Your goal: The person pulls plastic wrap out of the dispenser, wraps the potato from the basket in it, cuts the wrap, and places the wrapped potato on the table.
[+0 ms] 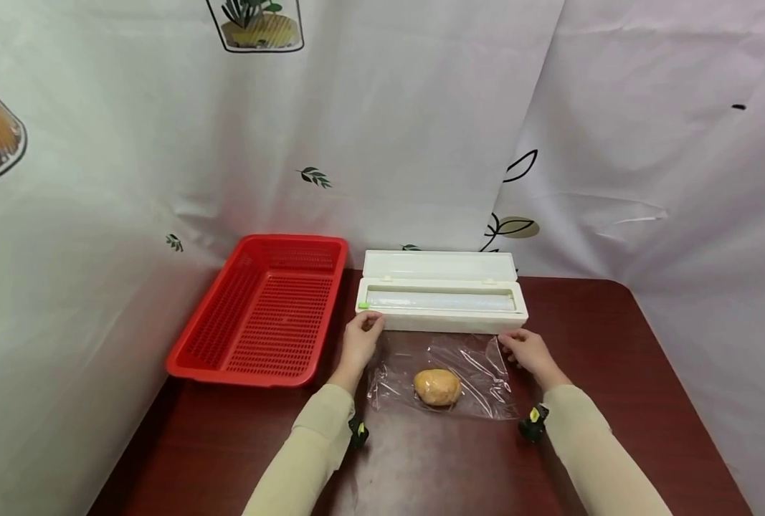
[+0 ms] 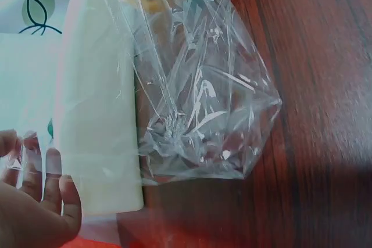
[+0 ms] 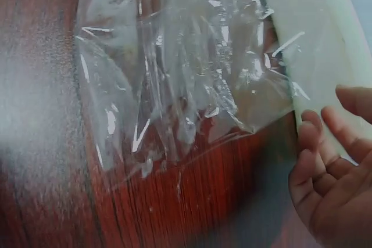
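A potato [image 1: 436, 388] lies in the middle of the table with a sheet of clear cling film [image 1: 485, 390] spread over it. In the left wrist view the wrinkled cling film [image 2: 203, 103] runs past the box toward my left hand [image 1: 360, 340], which pinches its far left corner by the box's front. At the far right corner, my right hand [image 1: 528, 351] holds the film's edge between thumb and fingertips. Behind the film stands the white cling film box [image 1: 447, 324], lid up, with a film roll [image 1: 436, 300] inside.
To the left stands a red plastic basket [image 1: 279, 322] with slotted walls and floor. The dark red wooden table [image 1: 588, 330] meets a white patterned curtain [image 1: 421, 143] at the back and sides. A small green slider [image 1: 363, 305] sits at the box's left end.
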{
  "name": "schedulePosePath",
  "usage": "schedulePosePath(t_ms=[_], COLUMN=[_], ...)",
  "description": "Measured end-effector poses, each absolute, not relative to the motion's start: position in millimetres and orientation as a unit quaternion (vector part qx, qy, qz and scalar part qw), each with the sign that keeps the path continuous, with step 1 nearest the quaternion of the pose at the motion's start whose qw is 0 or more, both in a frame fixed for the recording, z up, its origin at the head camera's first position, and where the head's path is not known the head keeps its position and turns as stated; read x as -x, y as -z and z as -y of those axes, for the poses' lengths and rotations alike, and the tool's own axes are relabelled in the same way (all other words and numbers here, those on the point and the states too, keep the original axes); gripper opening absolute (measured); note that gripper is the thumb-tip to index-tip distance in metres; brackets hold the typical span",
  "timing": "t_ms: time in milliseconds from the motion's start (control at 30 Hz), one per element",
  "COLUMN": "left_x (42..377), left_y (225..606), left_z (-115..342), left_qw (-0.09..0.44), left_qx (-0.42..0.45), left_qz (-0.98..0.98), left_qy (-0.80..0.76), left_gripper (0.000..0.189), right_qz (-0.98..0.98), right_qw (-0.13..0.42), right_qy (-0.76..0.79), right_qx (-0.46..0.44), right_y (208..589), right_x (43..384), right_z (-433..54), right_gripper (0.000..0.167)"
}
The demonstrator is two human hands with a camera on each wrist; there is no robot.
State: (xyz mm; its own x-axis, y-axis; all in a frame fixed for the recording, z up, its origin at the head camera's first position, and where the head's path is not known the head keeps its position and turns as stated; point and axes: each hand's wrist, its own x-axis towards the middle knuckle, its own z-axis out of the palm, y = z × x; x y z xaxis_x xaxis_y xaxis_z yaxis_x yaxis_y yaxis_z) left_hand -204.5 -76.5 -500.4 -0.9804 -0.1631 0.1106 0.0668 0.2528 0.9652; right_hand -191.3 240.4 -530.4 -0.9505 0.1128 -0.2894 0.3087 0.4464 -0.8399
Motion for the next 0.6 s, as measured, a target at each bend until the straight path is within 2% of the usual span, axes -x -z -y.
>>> schedulePosePath(t_ms=[100,200,333,400,500,600], left_x=[198.9,191.5,178.8,171.7,166.4,167.6], left_y=[499.2,497.8,490.2,484.4,482.2,489.5], left_z=[78.4,79.1,81.2,82.9,85.9,88.5], left_qw=[0.089,0.072,0.030,0.010,-0.014,-0.035], left_qx=[0.005,0.048,0.129,0.169,0.212,0.225], left_qz=[0.783,0.764,0.730,0.713,0.681,0.656], left_qy=[0.616,0.639,0.670,0.680,0.700,0.720], left_gripper=[0.011,0.010,0.008,0.008,0.008,0.008], right_qz=[-0.858,-0.890,-0.923,-0.923,-0.926,-0.941], right_qw=[0.096,0.067,-0.002,-0.021,-0.008,0.028], right_qy=[0.491,0.441,0.386,0.379,0.346,0.284], right_qx=[-0.122,-0.096,0.001,0.067,0.150,0.183], right_y=[532.8,530.1,517.3,509.6,500.2,497.1], right_x=[192.4,192.5,192.7,193.9,196.0,197.9], right_z=[-238.2,-235.2,-222.4,-212.3,-197.1,-185.3], right_gripper=[0.037,0.035,0.025,0.026,0.039,0.050])
